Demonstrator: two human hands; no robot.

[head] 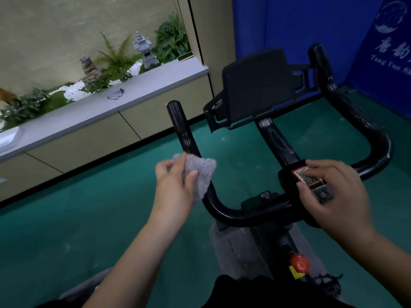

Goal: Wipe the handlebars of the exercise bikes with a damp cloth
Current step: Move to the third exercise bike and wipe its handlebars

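Wiping in progress on the left arm of the black handlebar (222,210). The left hand (175,185) holds a grey cloth (200,172) bunched between thumb and fingers, its grip narrow around the cloth, which is pressed against the bar just above the near bend. The right hand (333,194) rests on the centre clamp over a QR label (308,177), fingers loosely spread, apparently steadying. Judged next: run the cloth along the left arm toward its far tip, then treat the right arm.

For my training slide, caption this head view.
Left hand wipes the bike's left handlebar with a grey cloth.
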